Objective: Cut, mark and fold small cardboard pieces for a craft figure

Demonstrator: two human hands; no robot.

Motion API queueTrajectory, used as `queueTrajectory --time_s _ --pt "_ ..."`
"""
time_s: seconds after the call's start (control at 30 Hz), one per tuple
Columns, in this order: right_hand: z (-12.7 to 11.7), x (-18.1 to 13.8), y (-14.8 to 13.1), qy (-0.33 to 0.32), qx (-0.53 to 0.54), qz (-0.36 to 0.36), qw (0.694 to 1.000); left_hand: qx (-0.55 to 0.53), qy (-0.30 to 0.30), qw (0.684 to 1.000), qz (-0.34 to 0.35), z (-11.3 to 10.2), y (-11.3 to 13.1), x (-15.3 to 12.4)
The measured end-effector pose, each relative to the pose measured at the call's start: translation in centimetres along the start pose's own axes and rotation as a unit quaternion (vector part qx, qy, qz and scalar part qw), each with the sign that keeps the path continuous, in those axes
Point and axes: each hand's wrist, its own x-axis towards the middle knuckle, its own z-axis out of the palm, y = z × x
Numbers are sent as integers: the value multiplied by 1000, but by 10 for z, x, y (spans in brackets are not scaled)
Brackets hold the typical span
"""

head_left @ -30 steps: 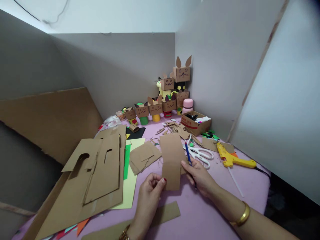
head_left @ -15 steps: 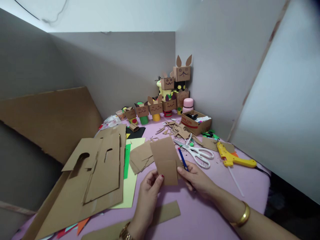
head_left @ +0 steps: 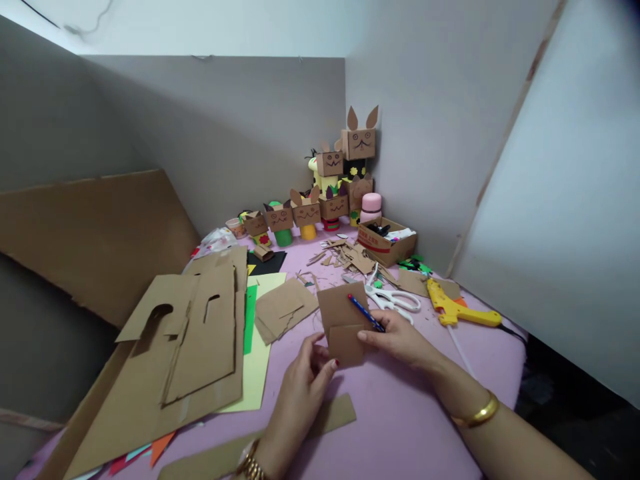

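Observation:
My right hand (head_left: 397,340) pinches two overlapping pieces of brown cardboard, a larger square (head_left: 340,305) behind and a smaller piece (head_left: 346,343) in front. The same hand also holds a blue pencil (head_left: 367,312) with a red end, lying slantwise across the larger square. My left hand (head_left: 307,377) is at the lower left corner of the cardboard, thumb apart from the half-curled fingers; whether its fingertips touch the cardboard is hard to tell. White-handled scissors (head_left: 400,298) lie just behind my right hand. A cardboard strip (head_left: 337,415) is partly hidden under my left forearm.
Large cardboard sheets (head_left: 200,360) cover the table's left side, beside yellow paper (head_left: 257,380). Several cardboard animal figures (head_left: 306,212) stand at the back. A small box (head_left: 387,243), cardboard scraps (head_left: 350,257) and a yellow glue gun (head_left: 463,310) are farther right.
The cardboard pieces have shifted right and turned more upright in my right hand. My left thumb has slid down to their corner and its grip has loosened. The pencil now slants across the larger square.

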Motion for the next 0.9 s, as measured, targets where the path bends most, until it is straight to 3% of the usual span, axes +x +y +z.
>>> queueTrajectory --time_s 0.13,0.33,0.4,0.53,0.67,0.9 --pt "-1 0 -4 -10 17 11 1000 146 5 989 -9 -8 1 -7" --pt "0 0 -6 -20 40 27 999 278 -136 950 42 -18 5 -7" --pt "1 0 -5 -21 46 29 998 257 -126 957 40 -19 5 -6" --pt "7 0 -3 -28 46 28 998 122 20 992 19 -12 8 -3" --pt "11 0 -2 -20 34 25 999 8 16 1000 12 -3 4 1" --pt "11 -1 -4 33 8 22 999 -19 34 999 17 -5 -2 6"
